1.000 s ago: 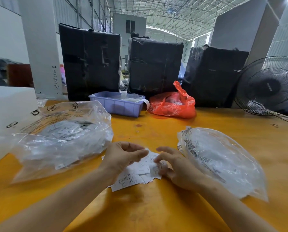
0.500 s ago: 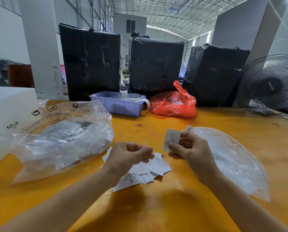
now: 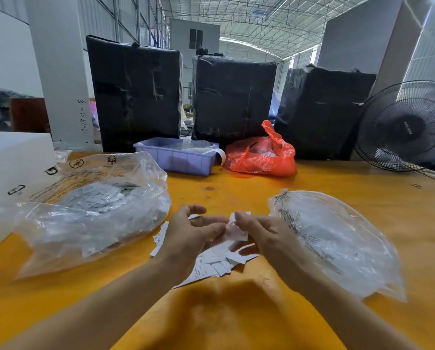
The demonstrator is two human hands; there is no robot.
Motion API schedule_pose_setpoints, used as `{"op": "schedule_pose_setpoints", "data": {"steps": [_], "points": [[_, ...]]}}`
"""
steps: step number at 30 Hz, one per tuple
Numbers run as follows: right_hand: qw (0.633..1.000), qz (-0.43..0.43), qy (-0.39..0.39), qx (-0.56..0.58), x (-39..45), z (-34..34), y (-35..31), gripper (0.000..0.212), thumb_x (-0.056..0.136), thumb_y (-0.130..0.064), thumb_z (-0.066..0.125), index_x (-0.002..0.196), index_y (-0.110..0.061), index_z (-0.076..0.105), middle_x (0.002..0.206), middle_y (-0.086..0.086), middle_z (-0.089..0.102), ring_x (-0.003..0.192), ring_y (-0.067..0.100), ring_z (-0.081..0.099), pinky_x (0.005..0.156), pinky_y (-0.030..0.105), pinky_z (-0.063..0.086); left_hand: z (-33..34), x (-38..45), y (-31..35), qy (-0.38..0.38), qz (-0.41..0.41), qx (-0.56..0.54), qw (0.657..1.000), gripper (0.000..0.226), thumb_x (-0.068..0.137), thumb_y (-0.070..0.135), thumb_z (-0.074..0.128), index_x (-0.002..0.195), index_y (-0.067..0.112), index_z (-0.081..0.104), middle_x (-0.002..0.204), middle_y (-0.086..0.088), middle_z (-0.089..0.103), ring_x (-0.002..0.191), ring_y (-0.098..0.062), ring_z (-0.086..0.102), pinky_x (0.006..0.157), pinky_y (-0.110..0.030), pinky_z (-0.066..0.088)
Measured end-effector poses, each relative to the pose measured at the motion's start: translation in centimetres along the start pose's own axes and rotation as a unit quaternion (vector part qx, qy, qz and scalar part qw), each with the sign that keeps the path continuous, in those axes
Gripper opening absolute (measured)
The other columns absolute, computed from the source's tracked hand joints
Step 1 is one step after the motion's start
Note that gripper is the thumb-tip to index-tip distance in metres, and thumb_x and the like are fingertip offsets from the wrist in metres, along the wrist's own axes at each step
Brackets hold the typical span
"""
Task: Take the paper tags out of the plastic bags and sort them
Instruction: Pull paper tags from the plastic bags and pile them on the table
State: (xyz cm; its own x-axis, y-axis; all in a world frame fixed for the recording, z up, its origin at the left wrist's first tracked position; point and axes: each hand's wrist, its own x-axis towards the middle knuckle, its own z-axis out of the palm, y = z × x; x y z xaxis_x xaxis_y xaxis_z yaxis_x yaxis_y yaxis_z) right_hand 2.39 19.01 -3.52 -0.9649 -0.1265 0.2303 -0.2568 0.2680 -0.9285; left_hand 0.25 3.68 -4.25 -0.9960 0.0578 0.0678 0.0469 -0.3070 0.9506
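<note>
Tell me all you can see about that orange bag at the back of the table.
The orange bag is thin, glossy, crinkled plastic, see-through enough to show pale contents I cannot identify. It sits slumped on the yellow table near its far edge, one handle loop sticking up. It lies just right of the purple tray and in front of black wrapped bundles. Neither hand touches it.

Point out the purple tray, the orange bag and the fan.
purple tray (image 3: 186, 161): head view, on its front wall.
orange bag (image 3: 260, 159): head view, on the crinkled front of its body.
fan (image 3: 411, 126): head view, on the dark hub behind the wire grille.
</note>
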Motion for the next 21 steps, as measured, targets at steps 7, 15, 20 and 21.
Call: {"op": "schedule_pose_setpoints", "data": {"steps": [7, 15, 20, 21], "points": [[0.998, 0.031, -0.001, 0.046, 0.0, 0.2, 0.5, 0.030, 0.078, -0.033, 0.069, 0.083, -0.005, 0.071, 0.076, 0.007, 0.073, 0.068, 0.016, 0.069, 0.060, 0.022, 0.049, -0.1, -0.2, 0.0, 0.013, 0.094, 0.050, 0.994, 0.038, 0.070, -0.009, 0.073, 0.088, 0.007, 0.044, 0.078, -0.008, 0.056, 0.085, -0.031, 0.063, 0.088, -0.047, 0.053], [0.985, -0.089, 0.100, -0.107, 0.5, -0.9, 0.6, 0.010, 0.086, -0.013, 0.066, 0.078, -0.010, 0.070, 0.073, 0.005, 0.070, 0.069, 0.021, 0.066, 0.067, 0.033, 0.053, -0.4, 0.0, -0.3, -0.089, 0.023, 0.218, 0.972, 0.047, 0.063, 0.001, 0.083, 0.100, 0.015, 0.057, 0.087, -0.006, 0.068, 0.073, -0.016, 0.067, 0.068, -0.028, 0.056], [0.943, -0.190, 0.040, -0.271, 0.0, -0.2, 0.5, 0.008, 0.086, -0.020, 0.067, 0.083, -0.014, 0.072, 0.074, -0.006, 0.068, 0.070, 0.010, 0.059, 0.069, 0.030, 0.047, -0.2, -0.4, -0.7, -0.101, 0.044, 0.249, 0.962, 0.052, 0.051, 0.026, 0.087, 0.093, 0.008, 0.063, 0.072, -0.008, 0.073, 0.068, -0.015, 0.069, 0.070, -0.028, 0.058], [0.940, -0.196, 0.038, -0.277, 0.0, -0.1, 0.5, 0.010, 0.087, -0.019, 0.066, 0.084, -0.013, 0.073, 0.075, -0.003, 0.068, 0.070, 0.012, 0.059, 0.069, 0.032, 0.046, -0.3, -0.3, -0.7, -0.098, 0.046, 0.245, 0.963, 0.043, 0.057, 0.020, 0.087, 0.091, 0.006, 0.063, 0.068, -0.008, 0.072, 0.064, -0.014, 0.069, 0.067, -0.025, 0.057]]}}
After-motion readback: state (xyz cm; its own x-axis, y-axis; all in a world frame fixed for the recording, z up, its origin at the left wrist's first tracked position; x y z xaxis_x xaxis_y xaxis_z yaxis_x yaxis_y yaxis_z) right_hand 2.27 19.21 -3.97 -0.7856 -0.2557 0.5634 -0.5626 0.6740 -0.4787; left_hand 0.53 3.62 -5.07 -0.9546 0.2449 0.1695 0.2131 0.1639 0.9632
